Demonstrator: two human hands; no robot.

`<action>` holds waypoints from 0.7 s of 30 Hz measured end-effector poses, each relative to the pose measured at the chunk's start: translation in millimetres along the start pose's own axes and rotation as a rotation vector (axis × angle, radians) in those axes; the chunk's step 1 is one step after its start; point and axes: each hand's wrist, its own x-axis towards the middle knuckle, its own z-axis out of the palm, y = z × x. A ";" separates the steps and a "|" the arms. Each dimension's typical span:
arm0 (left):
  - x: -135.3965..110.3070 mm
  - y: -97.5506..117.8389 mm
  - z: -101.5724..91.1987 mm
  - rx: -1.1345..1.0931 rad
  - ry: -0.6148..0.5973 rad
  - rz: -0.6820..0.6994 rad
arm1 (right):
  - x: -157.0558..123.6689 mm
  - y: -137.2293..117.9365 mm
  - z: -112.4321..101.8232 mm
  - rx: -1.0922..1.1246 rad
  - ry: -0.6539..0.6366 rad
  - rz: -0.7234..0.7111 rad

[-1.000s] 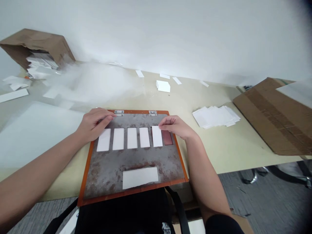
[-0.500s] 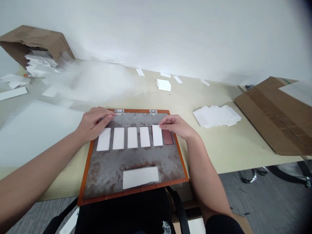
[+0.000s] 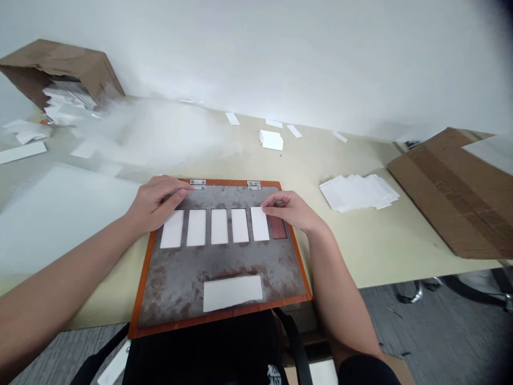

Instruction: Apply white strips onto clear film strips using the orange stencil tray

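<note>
Bright even light, hazy glare on the table [image 3: 152,133], bowed edges, corner perhaps smudged

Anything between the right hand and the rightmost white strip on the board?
Nothing visible. The fingertips of the right hand appear to rest directly on the top end of the strip, which lies flat on the metal board.

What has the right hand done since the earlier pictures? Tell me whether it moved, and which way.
No, or barely: against the hinge on the metal board, the right hand sits in nearly the same place, at most slightly toward the person.
</note>
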 end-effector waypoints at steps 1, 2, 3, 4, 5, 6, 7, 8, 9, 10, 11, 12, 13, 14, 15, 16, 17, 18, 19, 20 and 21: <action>0.0 0.2 -0.1 0.004 -0.003 -0.006 | -0.3 -0.4 0.4 -0.015 0.003 -0.001; -0.1 0.3 -0.1 0.008 -0.005 -0.014 | -0.5 -0.7 0.7 -0.028 0.008 -0.001; -0.2 0.3 0.0 0.011 -0.006 -0.027 | -0.6 -0.9 1.0 -0.038 0.012 0.002; -0.4 0.3 0.1 0.013 -0.007 -0.042 | -0.6 -1.0 1.2 -0.045 0.017 0.003; -0.6 0.1 0.4 0.013 -0.008 -0.055 | -0.6 -0.9 1.5 -0.050 0.019 0.003; -1.0 -0.1 0.7 0.012 -0.008 -0.067 | -0.6 -0.8 1.9 -0.052 0.021 0.001; -1.4 -0.5 1.0 0.010 -0.008 -0.074 | -0.5 -0.7 2.2 -0.053 0.022 -0.002; -1.8 -0.8 1.3 0.008 -0.007 -0.077 | -0.5 -0.4 2.6 -0.052 0.024 -0.004; -2.3 -1.2 1.5 0.007 -0.007 -0.075 | -0.5 -0.1 2.9 -0.053 0.026 -0.004; -2.8 -1.5 1.6 0.006 -0.007 -0.072 | -0.5 0.2 3.2 -0.056 0.030 -0.001; -3.2 -1.7 1.7 0.007 -0.006 -0.072 | -0.6 0.5 3.4 -0.061 0.033 0.003; -3.7 -1.8 1.6 0.009 -0.005 -0.074 | -0.8 0.9 3.5 -0.071 0.036 0.007; -4.0 -1.7 1.4 0.012 -0.003 -0.076 | -0.9 1.1 3.5 -0.083 0.038 0.008; -4.3 -1.4 1.2 0.015 -0.002 -0.083 | -1.1 1.3 3.5 -0.093 0.038 0.007; -4.5 -1.1 0.9 0.017 -0.002 -0.087 | -1.2 1.3 3.5 -0.103 0.037 0.006; -4.7 -0.6 0.6 0.019 -0.004 -0.093 | -1.5 1.0 3.6 -0.110 0.033 0.003; -4.9 -0.3 0.3 0.020 -0.008 -0.100 | -1.7 0.5 3.7 -0.116 0.027 0.000; -5.1 -0.1 0.1 0.022 -0.015 -0.108 | -2.1 -0.2 3.8 -0.119 0.021 0.000; -5.4 -0.2 0.0 0.023 -0.020 -0.116 | -2.5 -1.1 4.0 -0.122 0.012 0.003; -5.8 -0.5 0.0 0.023 -0.023 -0.120 | -3.0 -2.1 4.2 -0.125 0.003 0.007; -6.2 -1.1 0.1 0.022 -0.022 -0.119 | -3.7 -3.0 4.4 -0.127 -0.006 0.013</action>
